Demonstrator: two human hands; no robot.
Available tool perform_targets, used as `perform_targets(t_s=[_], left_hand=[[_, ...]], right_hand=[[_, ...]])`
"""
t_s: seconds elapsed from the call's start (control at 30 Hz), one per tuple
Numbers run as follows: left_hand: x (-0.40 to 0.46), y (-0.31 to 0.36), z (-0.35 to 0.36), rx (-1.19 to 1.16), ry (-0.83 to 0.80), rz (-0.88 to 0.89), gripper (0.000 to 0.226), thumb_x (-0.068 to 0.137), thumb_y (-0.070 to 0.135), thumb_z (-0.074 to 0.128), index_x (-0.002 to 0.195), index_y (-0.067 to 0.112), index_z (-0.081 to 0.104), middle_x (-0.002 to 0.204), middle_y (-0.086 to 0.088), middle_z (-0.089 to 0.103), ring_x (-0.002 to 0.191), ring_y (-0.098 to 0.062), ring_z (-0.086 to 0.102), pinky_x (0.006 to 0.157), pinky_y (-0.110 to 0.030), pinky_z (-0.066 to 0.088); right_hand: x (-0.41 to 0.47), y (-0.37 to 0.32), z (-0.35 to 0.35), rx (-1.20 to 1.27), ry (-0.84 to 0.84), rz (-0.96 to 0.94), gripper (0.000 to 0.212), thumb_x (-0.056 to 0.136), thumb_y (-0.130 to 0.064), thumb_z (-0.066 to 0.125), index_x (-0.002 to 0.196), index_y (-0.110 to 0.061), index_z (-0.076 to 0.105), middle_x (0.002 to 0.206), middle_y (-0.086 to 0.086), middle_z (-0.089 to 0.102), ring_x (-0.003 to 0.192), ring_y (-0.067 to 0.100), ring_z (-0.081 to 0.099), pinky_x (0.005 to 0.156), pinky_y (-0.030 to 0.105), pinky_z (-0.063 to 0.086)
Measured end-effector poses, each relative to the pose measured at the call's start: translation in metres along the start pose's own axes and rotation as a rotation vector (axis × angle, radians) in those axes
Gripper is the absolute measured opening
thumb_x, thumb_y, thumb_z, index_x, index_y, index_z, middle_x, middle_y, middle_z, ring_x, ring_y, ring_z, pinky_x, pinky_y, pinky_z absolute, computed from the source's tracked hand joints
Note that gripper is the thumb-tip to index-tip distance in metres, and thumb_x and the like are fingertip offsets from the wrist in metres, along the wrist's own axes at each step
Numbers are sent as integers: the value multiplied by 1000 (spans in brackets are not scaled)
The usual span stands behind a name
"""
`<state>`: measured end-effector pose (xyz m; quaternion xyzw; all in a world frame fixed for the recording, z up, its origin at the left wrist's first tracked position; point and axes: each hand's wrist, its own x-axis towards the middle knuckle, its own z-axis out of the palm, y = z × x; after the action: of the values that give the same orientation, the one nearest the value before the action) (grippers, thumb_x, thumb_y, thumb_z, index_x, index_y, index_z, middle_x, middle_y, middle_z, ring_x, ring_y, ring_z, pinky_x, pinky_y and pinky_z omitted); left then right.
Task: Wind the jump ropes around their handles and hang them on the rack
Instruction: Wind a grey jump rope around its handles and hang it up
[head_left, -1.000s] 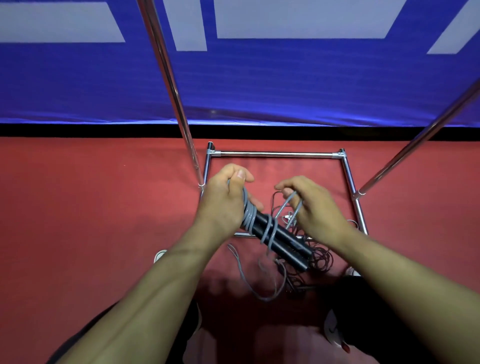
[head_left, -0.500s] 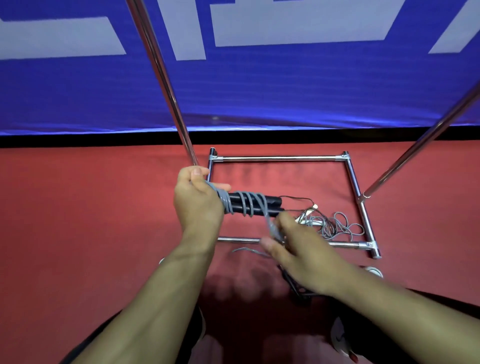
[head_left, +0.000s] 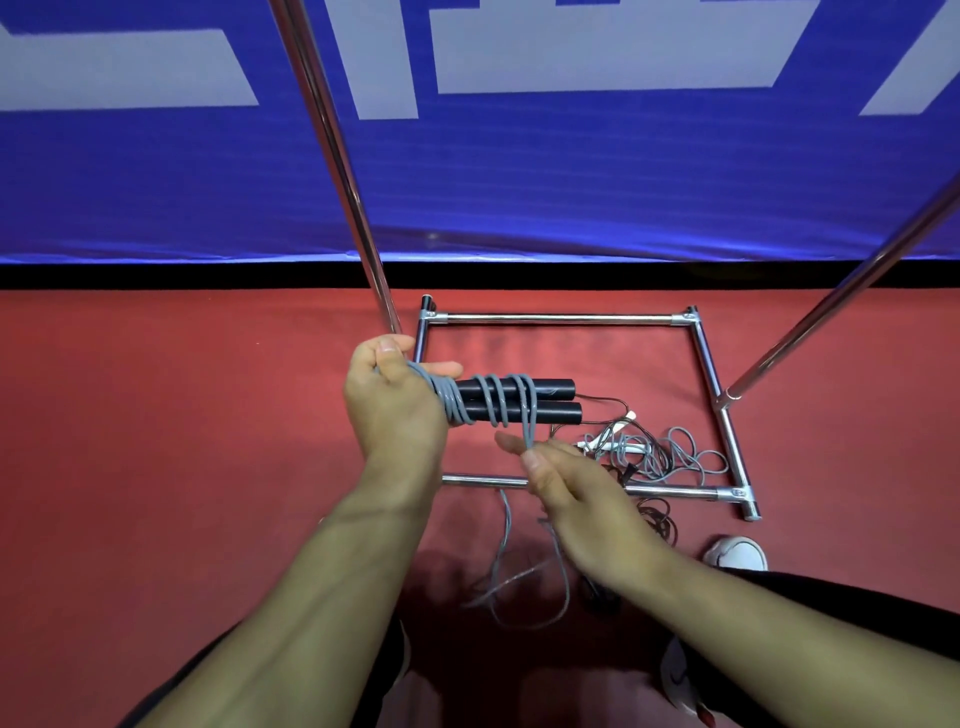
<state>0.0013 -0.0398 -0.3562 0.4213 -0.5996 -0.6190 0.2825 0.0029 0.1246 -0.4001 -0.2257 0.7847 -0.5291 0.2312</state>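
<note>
My left hand (head_left: 390, 400) grips one end of a pair of black jump-rope handles (head_left: 550, 400), held level and side by side above the floor. Grey rope (head_left: 496, 400) is coiled several times around them. Just below the handles, my right hand (head_left: 566, 486) pinches a doubled strand of that grey rope, which runs taut up to the coils. The slack of the rope (head_left: 524, 582) trails down to the floor between my arms. The chrome rack base (head_left: 561, 318) lies on the red floor behind my hands, its uprights (head_left: 337, 156) rising out of view.
More tangled ropes (head_left: 660, 457), grey and black with white ends, lie inside the rack base at the right. A second slanted chrome upright (head_left: 841, 291) rises at the right. My shoes (head_left: 735, 553) are at the lower right. A blue banner wall stands behind.
The handles turned from slanting downward to level. My right hand came round from above the handles to below them, drawing the rope taut and adding turns.
</note>
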Motion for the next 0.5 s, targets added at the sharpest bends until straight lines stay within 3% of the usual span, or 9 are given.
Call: perform_targets(t_s=[0.07,0.13,0.2,0.3,0.37,0.43,0.5], left_hand=[[-3,1,0,-4,-21,-21,29,107,22,29,86,24,51,54,1,68,46,-19,60,55,-41,56],[-10,2,3,-53,-59,-98,29,107,24,29,88,23,51,55,0,68,46,-20,60,52,-39,55],[-15,3,6,-99,-99,-166,29,108,26,29,91,21,51,55,2,68,44,-16,60,46,-35,54],[-14,6,10,-207,-108,-241,28,108,26,28,92,19,50,51,4,65,41,-12,58,40,-29,51],[-12,9,10,-264,-98,-263,28,109,27,28,92,19,49,49,4,64,40,-11,58,38,-27,50],[-11,10,10,-249,-81,-222,28,109,26,28,91,20,49,49,4,64,39,-12,57,37,-26,48],[-10,11,8,-245,-43,-182,29,108,26,28,89,21,48,49,3,64,39,-13,56,36,-26,47]], right_hand=[[6,2,-4,-83,-39,-69,25,97,-45,51,82,-37,69,84,-8,60,86,6,57,81,25,46],[10,4,-5,-49,-45,-91,32,92,-50,53,73,-30,68,76,-8,61,79,9,58,77,31,49],[9,2,-1,135,-81,-50,42,91,-52,48,72,-17,63,69,1,64,68,13,60,68,33,48],[5,-5,9,486,-238,193,42,99,-47,44,83,-10,56,61,7,62,50,20,60,48,28,47],[4,-2,10,439,-340,340,41,101,-44,36,90,-9,56,57,7,60,44,18,59,41,23,43],[6,6,10,370,-276,419,45,104,-40,32,87,-8,59,49,6,55,37,17,52,40,22,38],[13,14,6,315,1,446,46,105,-34,37,78,-8,64,41,0,43,34,16,39,40,21,29]])
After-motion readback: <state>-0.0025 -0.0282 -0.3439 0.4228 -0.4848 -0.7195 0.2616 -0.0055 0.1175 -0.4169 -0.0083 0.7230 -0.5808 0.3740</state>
